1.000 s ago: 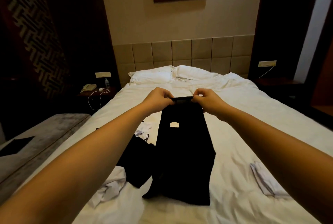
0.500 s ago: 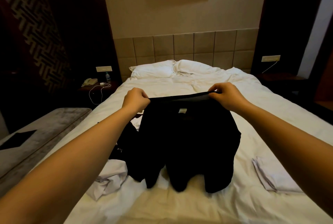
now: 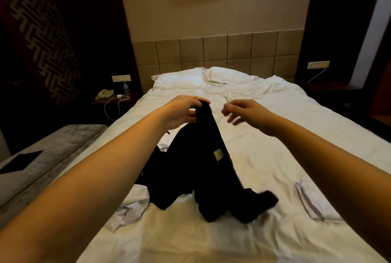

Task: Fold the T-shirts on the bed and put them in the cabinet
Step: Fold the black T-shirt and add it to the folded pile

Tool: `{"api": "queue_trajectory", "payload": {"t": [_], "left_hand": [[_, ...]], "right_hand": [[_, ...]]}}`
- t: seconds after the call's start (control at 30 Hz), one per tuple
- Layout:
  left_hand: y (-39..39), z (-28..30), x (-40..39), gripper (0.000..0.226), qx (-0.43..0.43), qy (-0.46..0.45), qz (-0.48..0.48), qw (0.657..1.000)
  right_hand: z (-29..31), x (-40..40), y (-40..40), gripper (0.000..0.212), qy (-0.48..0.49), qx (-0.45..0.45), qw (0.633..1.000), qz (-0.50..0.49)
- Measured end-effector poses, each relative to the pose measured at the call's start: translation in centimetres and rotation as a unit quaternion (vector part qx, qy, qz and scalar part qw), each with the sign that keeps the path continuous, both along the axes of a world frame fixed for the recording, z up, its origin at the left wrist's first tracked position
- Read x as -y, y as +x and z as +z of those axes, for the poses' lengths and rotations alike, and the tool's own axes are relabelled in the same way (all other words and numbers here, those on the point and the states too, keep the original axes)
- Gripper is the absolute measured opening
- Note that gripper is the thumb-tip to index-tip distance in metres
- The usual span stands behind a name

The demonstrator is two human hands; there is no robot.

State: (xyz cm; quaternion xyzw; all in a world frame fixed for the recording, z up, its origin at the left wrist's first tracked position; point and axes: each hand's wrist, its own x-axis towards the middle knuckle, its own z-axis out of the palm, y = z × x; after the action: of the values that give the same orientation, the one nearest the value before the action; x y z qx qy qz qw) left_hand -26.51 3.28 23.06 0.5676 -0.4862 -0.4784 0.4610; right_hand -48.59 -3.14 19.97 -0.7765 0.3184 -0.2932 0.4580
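Observation:
A black T-shirt [image 3: 213, 180] hangs from my left hand [image 3: 184, 112], which grips its top edge above the white bed [image 3: 264, 157]. The shirt's lower part drags bunched on the sheet, and a small pale label shows on it. My right hand [image 3: 243, 112] hovers just right of the shirt with its fingers spread, holding nothing. A second dark garment [image 3: 152, 169] lies partly under my left forearm. A crumpled white garment [image 3: 129, 209] sits at the bed's left edge. A folded white T-shirt [image 3: 313, 203] lies flat near my right forearm.
Two white pillows [image 3: 203, 79] rest against the padded headboard. A grey bench [image 3: 48, 154] runs along the bed's left side. The left nightstand [image 3: 114, 98] holds a phone, a bottle and a white cable. No cabinet is visible.
My right hand has let go of the black T-shirt's top edge and opened. The shirt, stretched wide between both hands before, now hangs bunched from the left hand alone.

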Motion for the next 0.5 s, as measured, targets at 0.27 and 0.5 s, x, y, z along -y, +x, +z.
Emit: {"api": "queue_trajectory", "payload": {"t": [0.27,0.5], "left_hand": [[-1.8,-0.8,0.3,0.021,-0.034,-0.025,0.008,0.999],[-1.1,-6.4,0.8,0.021,0.06,0.019,-0.034,0.997]], "right_hand": [[0.8,-0.2,2.0,0.023,0.027,-0.055,0.997,0.049],[0.3,-0.5,2.7,0.012,-0.022,0.074,0.994,-0.081]]}}
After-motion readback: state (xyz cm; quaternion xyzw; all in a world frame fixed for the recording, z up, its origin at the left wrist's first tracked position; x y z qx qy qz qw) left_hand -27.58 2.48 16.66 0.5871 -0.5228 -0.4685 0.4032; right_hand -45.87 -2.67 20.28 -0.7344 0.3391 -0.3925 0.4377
